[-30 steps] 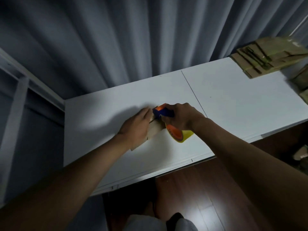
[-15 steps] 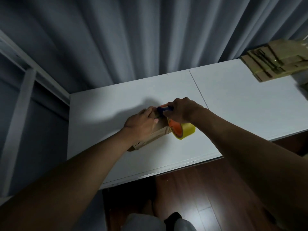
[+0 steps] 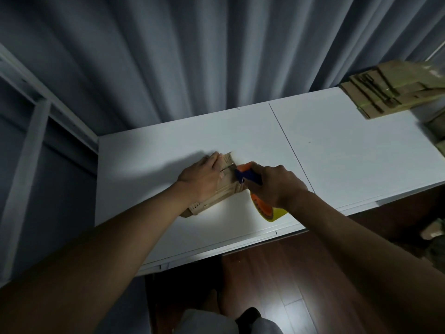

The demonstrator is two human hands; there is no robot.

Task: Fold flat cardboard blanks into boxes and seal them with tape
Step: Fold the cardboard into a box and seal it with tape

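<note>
Pressing down on the small folded brown cardboard box (image 3: 218, 191), the left hand (image 3: 202, 179) lies flat across its top with fingers nearly straight — likely to keep the flaps shut and the box from sliding on the white table (image 3: 337, 153). Just right of the box, the right hand (image 3: 277, 186) is wrapped round the blue-and-orange tape dispenser (image 3: 248, 175), its yellow tape roll (image 3: 269, 210) hanging below — nose at the box's top seam, apparently laying tape. Far right of the box sits a stack of flat cardboard blanks (image 3: 395, 90).
</note>
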